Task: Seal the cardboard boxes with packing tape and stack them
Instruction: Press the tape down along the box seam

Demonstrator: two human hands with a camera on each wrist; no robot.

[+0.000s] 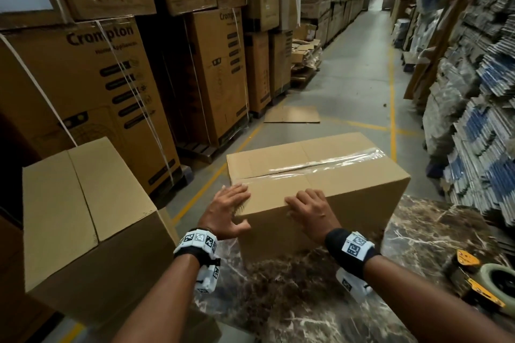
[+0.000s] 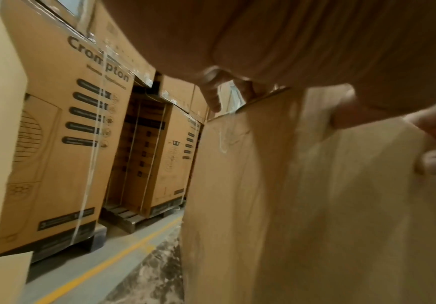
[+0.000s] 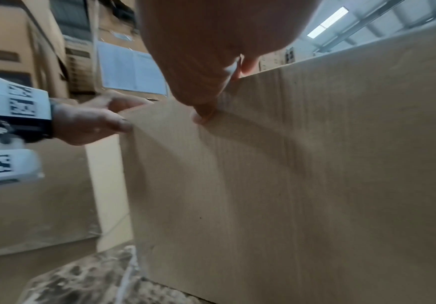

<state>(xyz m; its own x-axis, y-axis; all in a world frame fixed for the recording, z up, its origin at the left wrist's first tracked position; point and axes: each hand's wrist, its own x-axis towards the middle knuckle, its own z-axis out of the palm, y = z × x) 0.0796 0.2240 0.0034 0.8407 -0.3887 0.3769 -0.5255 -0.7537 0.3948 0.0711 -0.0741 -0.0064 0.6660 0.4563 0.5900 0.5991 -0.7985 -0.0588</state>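
a box (image 1: 315,175) sits on the table (image 1: 418,234), with a strip of tape (image 1: 328,164) along its top. both hands lie on its near top edge, the left hand (image 1: 225,211) at the left corner, the right hand (image 1: 309,211) beside it. a second box (image 1: 83,203) stands left of the table. the tape tool (image 1: 479,278) lies on the table, far right. tall stacked boxes (image 1: 111,78) stand behind, on the left.

Bare forearms; black wristband (image 1: 351,248) on each wrist, white blocks with black square-pattern markers, white camera pod beneath
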